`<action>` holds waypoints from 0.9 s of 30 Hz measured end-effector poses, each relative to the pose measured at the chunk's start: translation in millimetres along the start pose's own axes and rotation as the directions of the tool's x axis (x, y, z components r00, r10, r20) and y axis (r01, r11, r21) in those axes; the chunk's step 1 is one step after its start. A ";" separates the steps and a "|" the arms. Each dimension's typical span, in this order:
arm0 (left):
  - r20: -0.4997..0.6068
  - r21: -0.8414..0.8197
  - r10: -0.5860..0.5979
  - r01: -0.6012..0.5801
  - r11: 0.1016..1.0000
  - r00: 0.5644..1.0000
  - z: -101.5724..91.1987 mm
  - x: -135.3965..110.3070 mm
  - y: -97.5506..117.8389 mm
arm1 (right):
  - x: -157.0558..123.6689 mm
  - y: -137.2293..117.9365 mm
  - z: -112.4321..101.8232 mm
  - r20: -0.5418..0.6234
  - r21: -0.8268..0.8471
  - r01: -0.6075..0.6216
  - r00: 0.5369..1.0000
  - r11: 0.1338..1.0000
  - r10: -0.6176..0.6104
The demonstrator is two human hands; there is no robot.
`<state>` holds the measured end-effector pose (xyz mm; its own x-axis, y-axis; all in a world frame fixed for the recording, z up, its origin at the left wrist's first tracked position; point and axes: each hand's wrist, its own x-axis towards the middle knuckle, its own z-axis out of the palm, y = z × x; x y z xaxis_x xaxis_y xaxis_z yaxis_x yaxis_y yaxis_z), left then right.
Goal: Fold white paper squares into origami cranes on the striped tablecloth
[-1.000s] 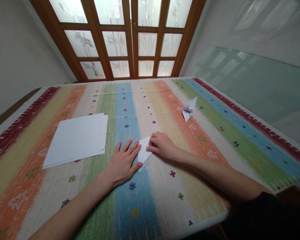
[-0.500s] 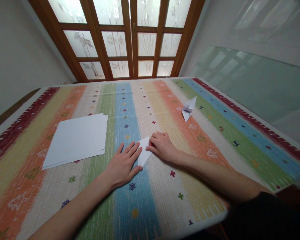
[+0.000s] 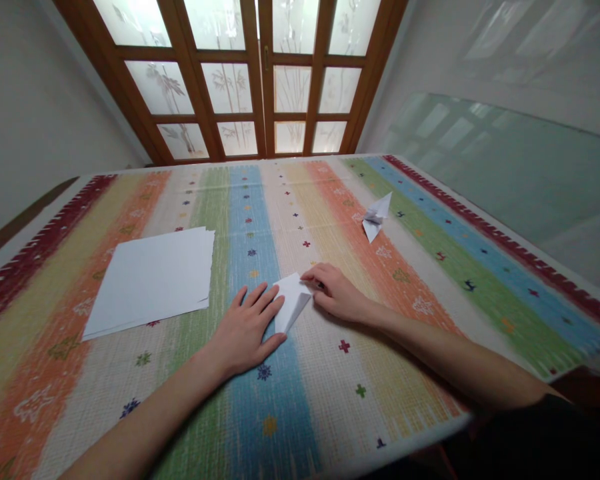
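A small folded white paper (image 3: 294, 301) lies on the striped tablecloth (image 3: 280, 220) in front of me. My left hand (image 3: 245, 327) rests flat on its left part, fingers stretched out and spread. My right hand (image 3: 333, 291) sits at the paper's right edge, fingers curled and pinched at the paper's upper right corner. A stack of white sheets (image 3: 153, 279) lies to the left of my left hand. A finished folded paper figure (image 3: 376, 217) stands farther back on the right.
The table's near edge runs along the bottom right, and its right edge meets a greenish glass panel (image 3: 505, 167). A wooden door with frosted panes (image 3: 260, 73) stands behind the table. White wall on the left.
My right hand has slid to the right off the paper's top, uncovering more of it. The left hand stays pressed on the paper.
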<state>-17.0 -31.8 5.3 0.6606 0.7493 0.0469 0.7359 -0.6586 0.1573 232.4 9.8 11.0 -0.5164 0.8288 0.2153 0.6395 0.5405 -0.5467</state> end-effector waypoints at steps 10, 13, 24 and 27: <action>-0.076 -0.271 0.081 -0.099 0.957 0.994 -15.7 20.6 -23.9 | -10.1 1.1 -4.5 0.163 -0.078 0.387 0.914 0.919 -0.372; -0.101 -0.355 0.104 -0.134 0.925 0.989 -18.1 28.2 -28.7 | -2.7 9.4 -9.2 0.141 -0.238 0.444 0.896 0.864 -0.422; -0.159 -0.508 -0.026 -0.059 0.860 0.987 -11.8 31.8 -17.5 | 17.1 21.2 -13.8 0.117 -0.419 0.374 0.926 0.827 -0.360; -0.124 -0.460 0.031 -0.085 0.884 0.992 -8.7 32.3 -8.5 | 18.8 20.5 -13.1 0.091 -0.423 0.309 0.950 0.852 -0.299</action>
<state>-3.2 -1.4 14.2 0.6595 0.7313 0.1742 0.5252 -0.6140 0.5891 243.3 38.3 14.4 -0.7338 0.6125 0.2939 0.6262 0.7776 -0.0572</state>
